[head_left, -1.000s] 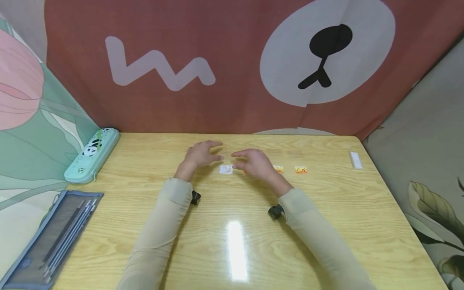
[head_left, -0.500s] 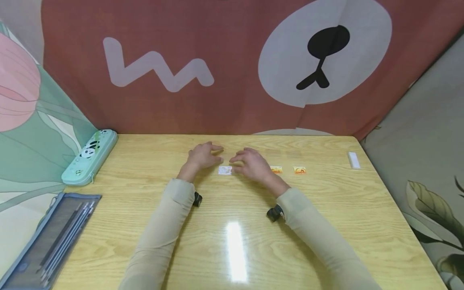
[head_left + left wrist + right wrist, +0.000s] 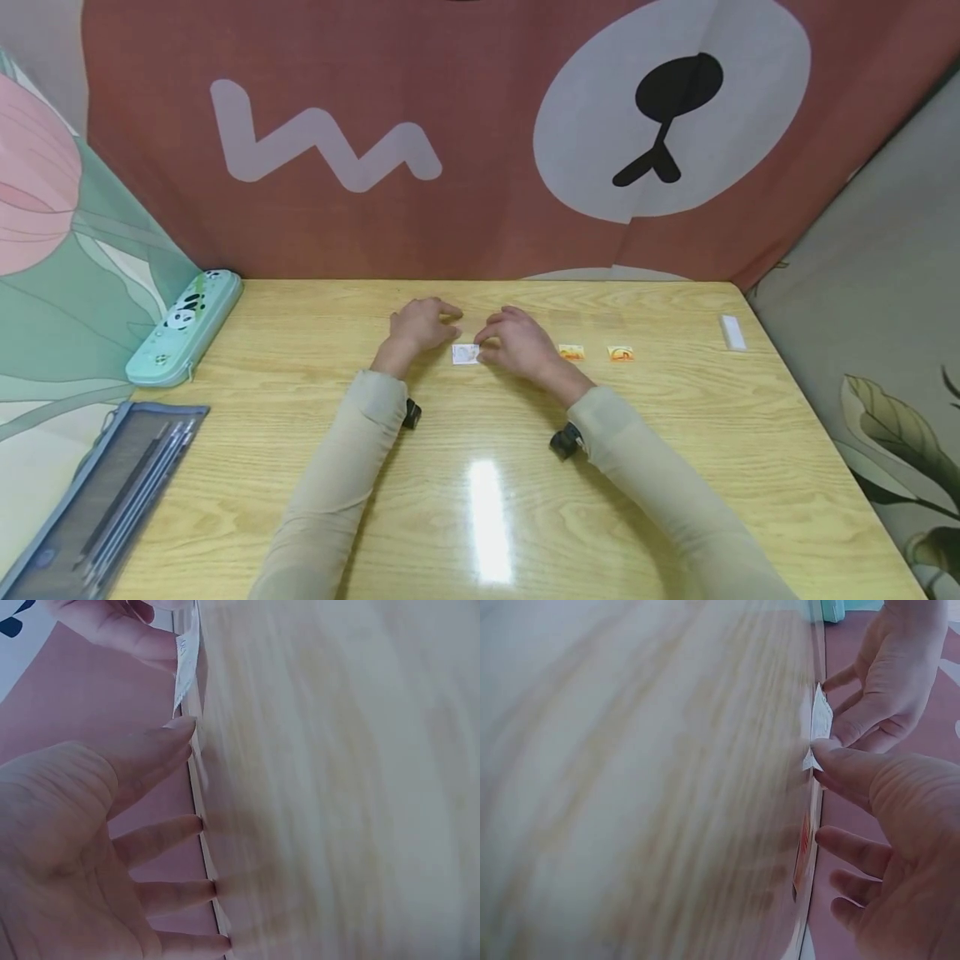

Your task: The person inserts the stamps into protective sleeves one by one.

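A small white stamp-like paper (image 3: 465, 354) with a pale print lies in the middle of the row at the table's back. My right hand (image 3: 521, 343) pinches its right end between thumb and forefinger; in the right wrist view the white paper (image 3: 821, 716) stands tilted up. My left hand (image 3: 422, 325) is just left of it, fingers spread with their tips at the tabletop. In the left wrist view its thumb is close to the paper's (image 3: 186, 664) lower end; whether they touch I cannot tell. An orange-red paper (image 3: 803, 851) shows beneath my right hand.
Two orange stamp-like papers (image 3: 572, 352) lie right of my right hand, with faint clear rectangles (image 3: 565, 317) behind. A white block (image 3: 733, 332) lies far right. A mint panda pencil case (image 3: 185, 327) and a mesh pouch of pencils (image 3: 112, 500) lie left.
My right thumb and forefinger have closed together at the white paper's right end. My left hand has barely shifted, staying by the left end. The view has shifted slightly.
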Demonstrator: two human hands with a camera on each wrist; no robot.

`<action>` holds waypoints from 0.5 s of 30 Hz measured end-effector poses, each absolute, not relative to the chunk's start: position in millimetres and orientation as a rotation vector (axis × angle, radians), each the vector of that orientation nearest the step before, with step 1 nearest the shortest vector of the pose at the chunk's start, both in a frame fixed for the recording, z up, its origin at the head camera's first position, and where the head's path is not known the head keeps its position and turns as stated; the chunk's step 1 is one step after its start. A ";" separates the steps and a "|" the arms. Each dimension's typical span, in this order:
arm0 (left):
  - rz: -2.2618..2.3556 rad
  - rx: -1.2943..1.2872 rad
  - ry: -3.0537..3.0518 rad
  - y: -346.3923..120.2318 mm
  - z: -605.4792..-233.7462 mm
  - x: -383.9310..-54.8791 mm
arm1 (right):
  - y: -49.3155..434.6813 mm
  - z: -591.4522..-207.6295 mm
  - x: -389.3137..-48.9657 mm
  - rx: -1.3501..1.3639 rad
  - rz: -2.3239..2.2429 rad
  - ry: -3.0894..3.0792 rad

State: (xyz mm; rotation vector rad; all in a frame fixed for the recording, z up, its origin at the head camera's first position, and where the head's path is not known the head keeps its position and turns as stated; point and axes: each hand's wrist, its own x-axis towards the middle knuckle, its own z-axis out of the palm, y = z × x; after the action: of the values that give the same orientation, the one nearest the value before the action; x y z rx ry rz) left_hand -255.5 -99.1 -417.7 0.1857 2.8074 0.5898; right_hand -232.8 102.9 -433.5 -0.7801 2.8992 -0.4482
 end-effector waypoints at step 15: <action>0.569 0.202 2.909 -98.7 -418.3 -253.0 | 99.9 -432.3 -233.1 -0.784 -0.607 2.927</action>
State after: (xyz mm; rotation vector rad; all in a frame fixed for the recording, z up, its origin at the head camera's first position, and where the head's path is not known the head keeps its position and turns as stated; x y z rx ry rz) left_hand -253.0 -98.7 -418.3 0.2020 2.9092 0.5690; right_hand -233.1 99.9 -432.3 -0.7841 2.9270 -0.6073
